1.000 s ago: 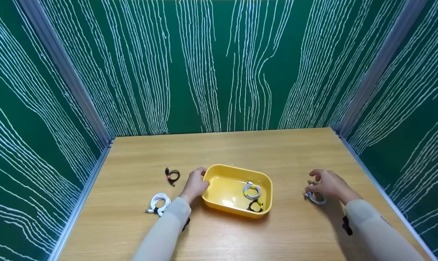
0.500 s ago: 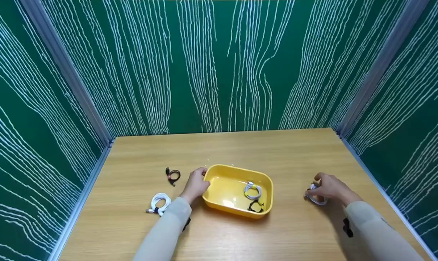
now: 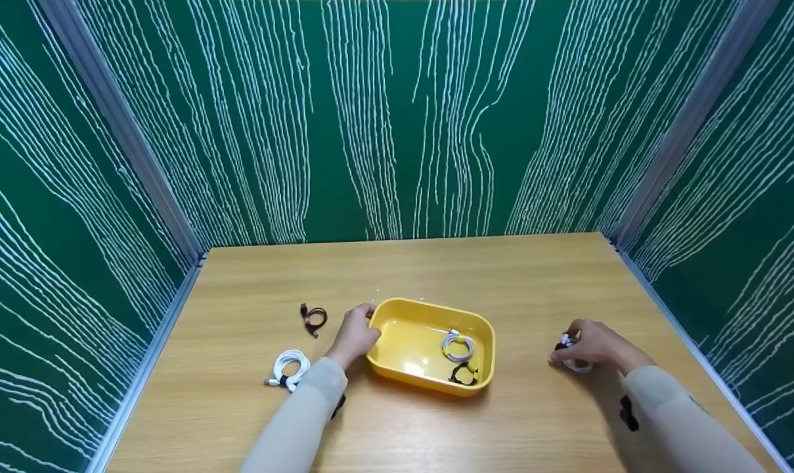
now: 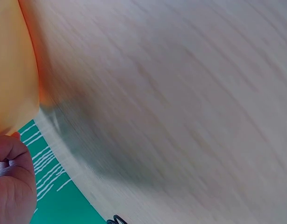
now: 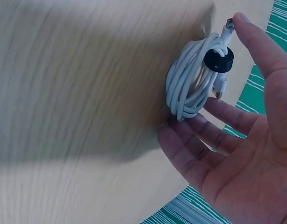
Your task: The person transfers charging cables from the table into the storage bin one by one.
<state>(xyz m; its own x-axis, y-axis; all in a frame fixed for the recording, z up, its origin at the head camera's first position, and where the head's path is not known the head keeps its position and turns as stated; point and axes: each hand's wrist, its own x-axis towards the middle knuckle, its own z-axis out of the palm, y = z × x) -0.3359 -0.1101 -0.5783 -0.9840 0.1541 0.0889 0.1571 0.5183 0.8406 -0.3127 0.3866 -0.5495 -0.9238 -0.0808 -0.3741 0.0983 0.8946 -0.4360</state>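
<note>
My left hand (image 3: 355, 334) grips the left end of a yellow plastic bin (image 3: 390, 379), thumb over the rim; the left wrist view catches the curled fingers (image 4: 12, 154) against its wall. Inside the bin lie a coiled white cable (image 3: 448, 355) with yellow ties and a small black cable (image 3: 458, 379). At the right, my right hand (image 3: 597, 343) has thumb and fingers around a coiled white USB cable (image 5: 185, 79). The right wrist view has the thumb tip at one plug (image 5: 227, 31), fingers by the coil's lower side, and a black tie (image 5: 219, 60) round the coil.
A thick white coiled cable (image 3: 280, 363) lies on the wooden table (image 3: 423, 269) left of the bin, near my left forearm. Behind it is a thin black cable (image 3: 316, 316). Green walls (image 3: 515, 164) with white lines enclose the table's back and sides.
My right hand has come down onto the white cable, and its thumb and fingers have closed in around it. The left hand and the bin have stayed in place.
</note>
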